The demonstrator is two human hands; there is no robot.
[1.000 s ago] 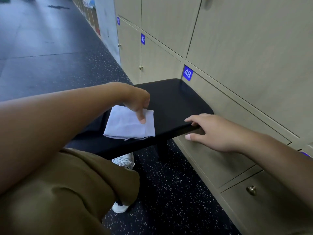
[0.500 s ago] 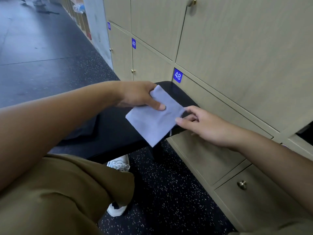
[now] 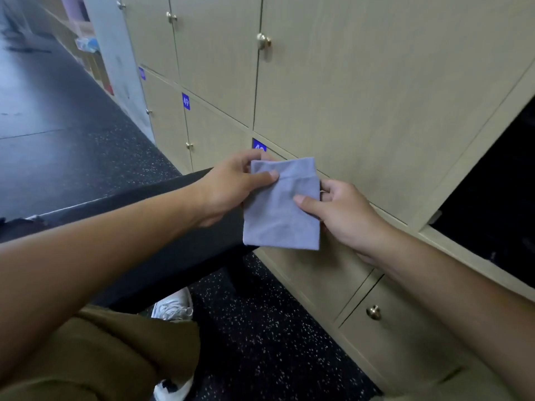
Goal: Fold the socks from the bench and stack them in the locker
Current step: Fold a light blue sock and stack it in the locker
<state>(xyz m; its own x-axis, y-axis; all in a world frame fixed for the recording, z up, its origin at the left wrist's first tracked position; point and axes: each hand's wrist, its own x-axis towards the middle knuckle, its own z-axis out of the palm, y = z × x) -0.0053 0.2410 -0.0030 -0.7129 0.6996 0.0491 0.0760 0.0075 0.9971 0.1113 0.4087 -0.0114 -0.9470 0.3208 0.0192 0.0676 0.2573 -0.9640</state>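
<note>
Between the pinching fingers of the left hand (image 3: 228,189) and right hand (image 3: 344,212), the folded lavender sock (image 3: 282,209) hangs clear of the bench (image 3: 162,227); carrying it flat to the open locker (image 3: 498,192) should preserve its fold.

Place: gym changing room | numbered lockers (image 3: 333,91) lining wall | black bench (image 3: 162,204) sitting alongside | speckled rubber floor (image 3: 275,337) showing

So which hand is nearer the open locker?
Right. The right hand grips the sock's locker-side edge, while the left hand holds the far edge, farther from the open locker.
</note>
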